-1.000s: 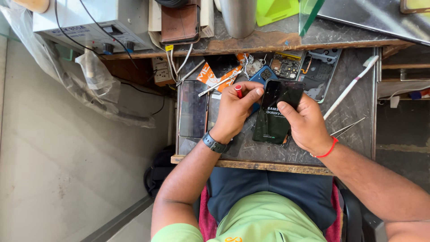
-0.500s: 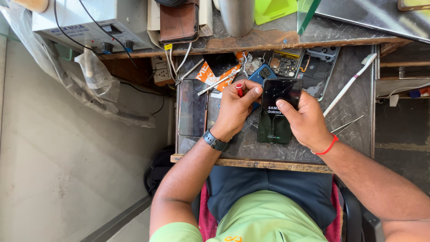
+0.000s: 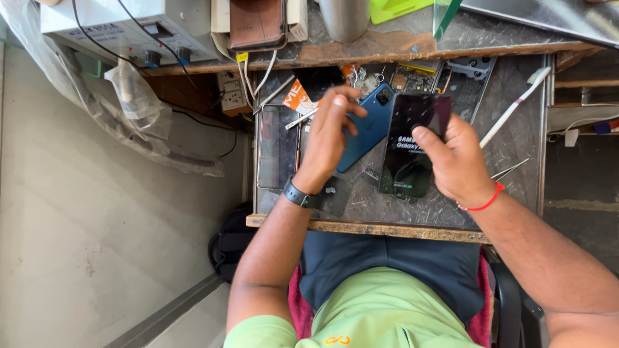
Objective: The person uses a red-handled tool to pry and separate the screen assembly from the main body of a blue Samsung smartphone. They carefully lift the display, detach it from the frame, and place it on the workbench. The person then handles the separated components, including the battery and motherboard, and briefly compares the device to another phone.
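Grey stone makes up your small desk (image 3: 516, 187), with a wooden strip along the edge near your lap. Your right hand (image 3: 454, 161) holds a black phone (image 3: 409, 151) with a dark, shiny screen. Your grip is closed around its right side, and your thumb rests on the glass. The black phone sits near the middle of the desk, with its lower end close to the stone.

Your left hand (image 3: 332, 138) is just left of the black phone and does not touch it. Its fingers are bent and loose, and nothing is in that grip. A black watch (image 3: 302, 195) is on that wrist. A red string (image 3: 485, 203) is on your right wrist.

Between your left hand and the black phone lies a blue phone (image 3: 367, 132), back side up. Left of your left hand lies a dark glass sheet (image 3: 277, 147). A white stick tool (image 3: 512, 108) lies right of the black phone. Open phone parts (image 3: 445, 74) lie above the black phone, up by the shelf. A grey box with knobs (image 3: 129, 29) sits far up and left of it.
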